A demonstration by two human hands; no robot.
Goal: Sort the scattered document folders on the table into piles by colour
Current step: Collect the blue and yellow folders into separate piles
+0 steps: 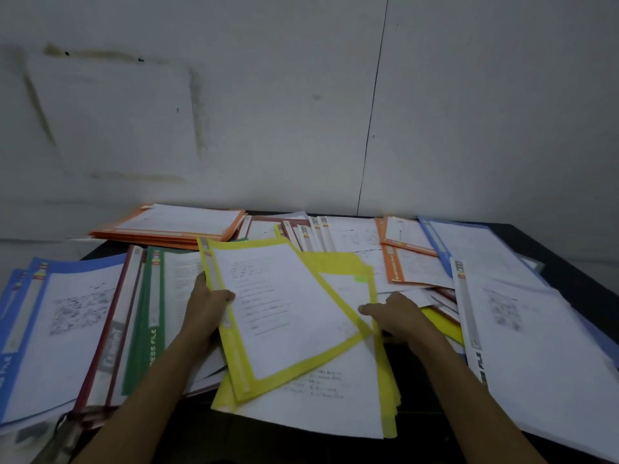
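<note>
My left hand (208,306) grips the spine edge of a yellow folder (284,306) that lies tilted on top of a yellow pile (385,396) at the front centre. My right hand (397,313) rests flat at that folder's right corner, fingers pointing left, touching the yellow edge. Blue folders (50,323) lie at the front left, with dark red (107,329) and green folders (152,313) beside them. An orange pile (174,226) sits at the back left. More orange folders (402,262) and a blue one (469,249) lie at the back right.
The black table (552,249) stands against a white wall (301,112). White-spined folders (519,329) cover the right side. Mixed red and white folders (301,232) lie at the back centre. A yellow folder (442,326) peeks out under the right heap.
</note>
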